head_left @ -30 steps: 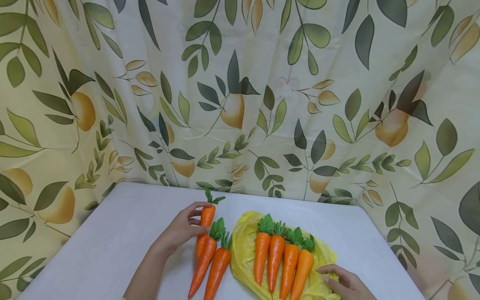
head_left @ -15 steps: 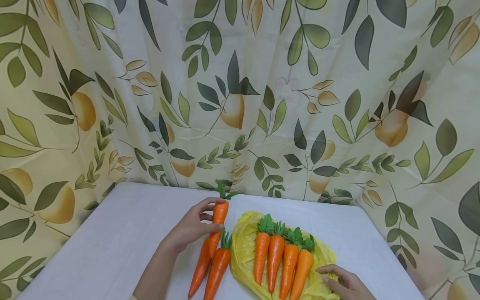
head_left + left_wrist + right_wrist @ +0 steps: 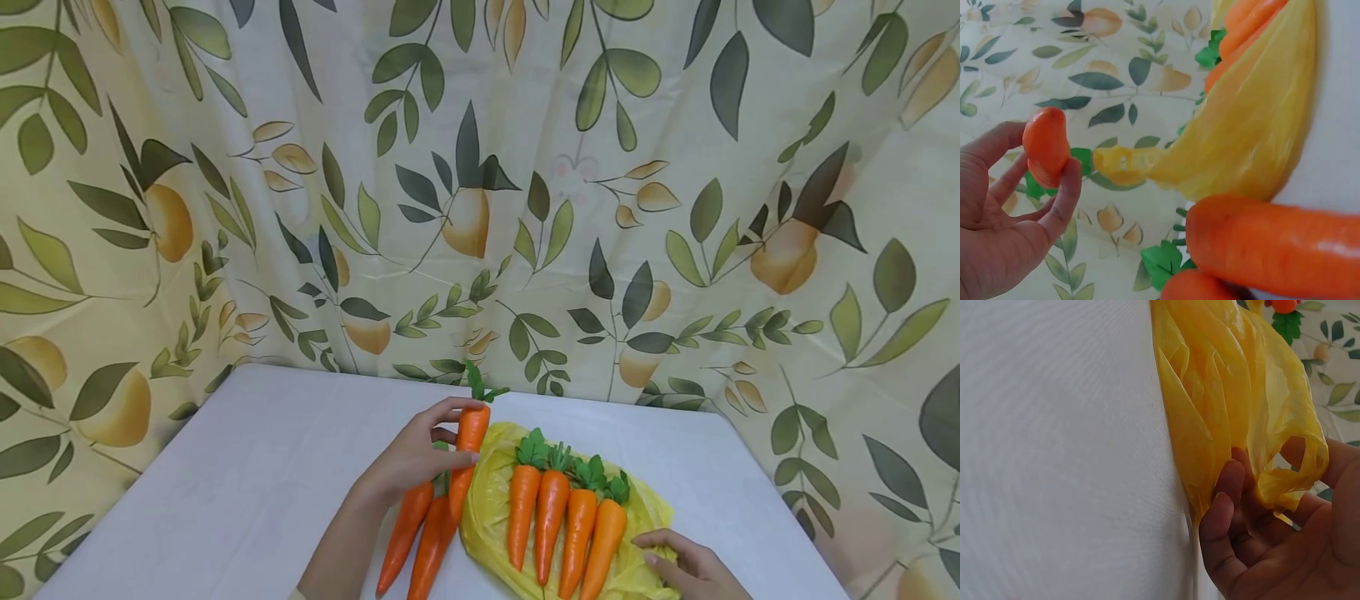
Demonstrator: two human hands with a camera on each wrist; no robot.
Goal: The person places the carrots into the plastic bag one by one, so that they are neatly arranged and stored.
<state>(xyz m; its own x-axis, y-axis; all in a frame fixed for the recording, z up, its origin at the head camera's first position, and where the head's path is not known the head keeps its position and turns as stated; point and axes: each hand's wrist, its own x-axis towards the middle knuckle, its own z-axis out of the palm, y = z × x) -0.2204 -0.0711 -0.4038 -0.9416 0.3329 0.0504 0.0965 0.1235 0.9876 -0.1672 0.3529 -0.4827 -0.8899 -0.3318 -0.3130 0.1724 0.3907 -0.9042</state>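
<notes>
Right now, held carrot: glossy orange, a smooth tapering cone with green leaves at the wide end, up at the yellow bag's left edge.
Which way it points: leaves toward the far table edge, narrow tip back toward the person; the long axis slants from upper right to lower left in the head view.
Left hand: grasping that carrot near its leafy end, thumb one side, fingers the other.
Right hand: bent fingers gripping the bag's right edge, thin film bunched among them.
Yellow bag: crinkled, shiny, see-through plastic.
Bagged row: four carrots side by side on the film, leaves away, tips near.
Loose pair: two more carrots slanting left of the bag, tips nearward.
Table: smooth white covering.
Curtain: softly folded cloth, printed with leaves and fruit.
</notes>
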